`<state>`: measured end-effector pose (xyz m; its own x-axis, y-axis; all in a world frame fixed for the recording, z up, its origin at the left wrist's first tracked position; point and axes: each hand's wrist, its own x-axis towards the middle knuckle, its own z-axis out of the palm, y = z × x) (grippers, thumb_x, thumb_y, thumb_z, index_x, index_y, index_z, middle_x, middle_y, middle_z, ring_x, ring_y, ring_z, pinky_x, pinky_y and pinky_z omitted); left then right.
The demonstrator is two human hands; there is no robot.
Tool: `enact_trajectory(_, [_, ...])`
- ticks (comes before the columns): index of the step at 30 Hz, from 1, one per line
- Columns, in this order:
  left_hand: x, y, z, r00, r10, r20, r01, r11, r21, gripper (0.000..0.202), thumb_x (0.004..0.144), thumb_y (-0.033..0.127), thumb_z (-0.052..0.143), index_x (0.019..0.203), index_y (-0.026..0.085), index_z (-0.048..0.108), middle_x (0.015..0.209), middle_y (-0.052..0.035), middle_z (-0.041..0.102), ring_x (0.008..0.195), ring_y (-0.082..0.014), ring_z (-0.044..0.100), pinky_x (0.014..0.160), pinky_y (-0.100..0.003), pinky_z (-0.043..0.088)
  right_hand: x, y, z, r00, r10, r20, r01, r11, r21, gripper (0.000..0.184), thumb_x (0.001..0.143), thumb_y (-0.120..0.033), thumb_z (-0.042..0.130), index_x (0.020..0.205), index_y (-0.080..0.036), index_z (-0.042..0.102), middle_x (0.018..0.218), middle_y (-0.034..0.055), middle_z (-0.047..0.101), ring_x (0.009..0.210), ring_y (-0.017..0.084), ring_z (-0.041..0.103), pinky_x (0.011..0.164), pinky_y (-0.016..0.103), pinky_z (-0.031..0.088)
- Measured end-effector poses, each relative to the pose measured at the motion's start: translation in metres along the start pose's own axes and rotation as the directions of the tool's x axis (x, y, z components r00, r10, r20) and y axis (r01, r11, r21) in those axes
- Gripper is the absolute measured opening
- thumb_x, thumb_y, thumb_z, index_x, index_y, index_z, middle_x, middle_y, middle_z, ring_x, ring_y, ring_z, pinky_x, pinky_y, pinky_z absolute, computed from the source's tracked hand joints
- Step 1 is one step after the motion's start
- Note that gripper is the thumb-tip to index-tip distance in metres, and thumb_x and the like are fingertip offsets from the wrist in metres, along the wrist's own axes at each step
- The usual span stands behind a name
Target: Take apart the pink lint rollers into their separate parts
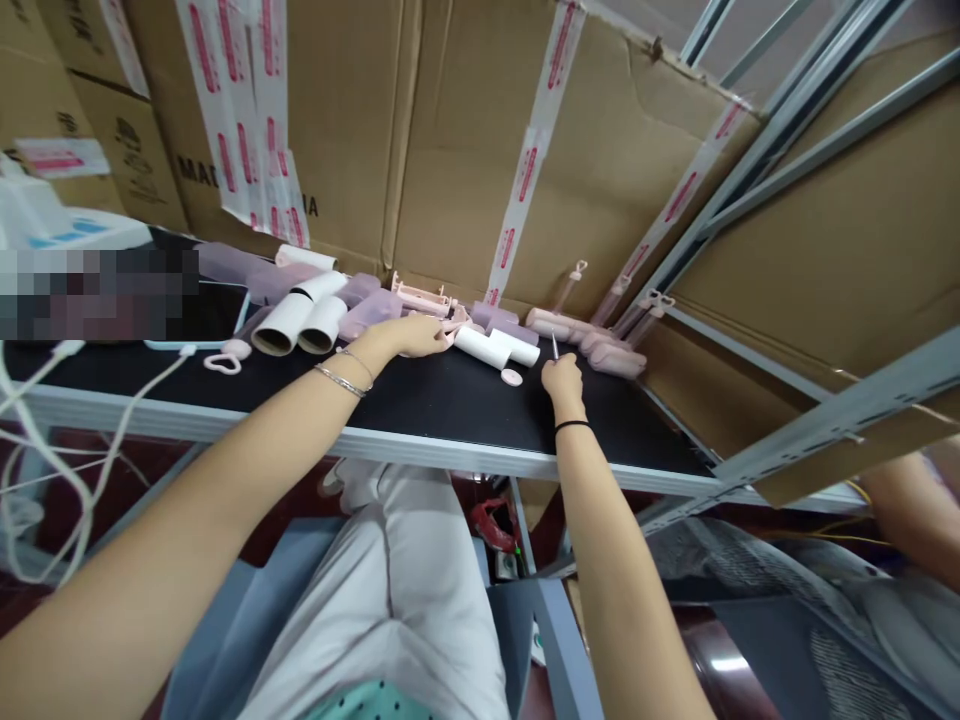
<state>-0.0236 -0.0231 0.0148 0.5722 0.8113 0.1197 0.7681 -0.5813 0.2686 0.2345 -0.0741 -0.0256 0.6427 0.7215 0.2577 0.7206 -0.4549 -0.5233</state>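
Note:
My left hand [424, 336] reaches over the black shelf top, its fingers closed on a small pink plastic part [456, 321]. A longer pink plastic frame [424, 298] lies just behind that hand. My right hand [562, 380] is closed around a slim tool with a pointed metal tip [555, 345], its handle hidden in the fist. White tubes [484, 347] lie between the two hands, with a small white disc [511, 377] in front of them. Beyond the right hand are several pink cylinders [616, 357], some with clear rods and heart-shaped pulls [578, 270].
White hollow rolls [283, 325] and translucent purple sleeves [371, 312] lie on the left. Nearby are a pink heart-shaped pull [223, 360] and white cables [90, 480]. Cardboard [457, 130] walls the back; a metal upright [840, 420] stands right. Another person's arm [915, 510] shows far right.

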Motion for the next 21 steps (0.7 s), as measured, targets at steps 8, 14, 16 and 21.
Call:
enact_trajectory(8, [0.001,-0.001,0.001,0.988,0.125,-0.093,-0.114,0.987,0.112,0.037,0.084,0.036,0.035,0.095,0.016,0.063,0.099,-0.0101,0.066,0.085,-0.0200,0.060,0.075,-0.026,0.042,-0.002,0.001,0.000,0.997,-0.049,-0.058,0.050,0.999,0.021,0.041,0.077,-0.007,0.036,0.118,-0.011,0.036,0.111,0.0203,0.052,0.096,0.024,0.055,0.082,0.032,0.040])
enact_trajectory(14, [0.000,-0.002,0.005,0.987,0.156,-0.046,-0.150,0.981,0.120,0.038,0.085,0.036,0.037,0.105,0.015,0.061,0.104,-0.0117,0.065,0.089,-0.0213,0.059,0.078,-0.027,0.042,0.003,0.006,0.004,0.990,-0.137,-0.030,0.134,0.987,-0.087,0.030,0.079,-0.017,0.041,0.108,-0.013,0.050,0.108,0.0181,0.053,0.100,0.026,0.052,0.088,0.035,0.039])
enact_trajectory(16, [-0.002,-0.001,0.006,0.984,0.166,-0.059,-0.159,0.981,0.107,0.038,0.085,0.034,0.037,0.110,0.016,0.059,0.105,-0.0112,0.065,0.088,-0.0203,0.059,0.077,-0.027,0.042,0.006,0.008,0.007,0.987,-0.152,-0.045,0.146,0.982,-0.119,0.029,0.080,-0.017,0.041,0.107,-0.012,0.052,0.105,0.0185,0.054,0.101,0.027,0.053,0.088,0.036,0.039])
enact_trajectory(21, [-0.005,-0.002,0.012,0.977,0.209,-0.031,-0.206,0.975,0.083,0.038,0.082,0.026,0.039,0.115,0.017,0.057,0.101,-0.0088,0.067,0.083,-0.0188,0.060,0.073,-0.027,0.042,0.016,0.014,0.014,0.984,-0.176,-0.021,0.169,0.968,-0.184,0.027,0.081,-0.021,0.043,0.101,-0.011,0.056,0.098,0.0189,0.059,0.100,0.028,0.056,0.086,0.038,0.042])
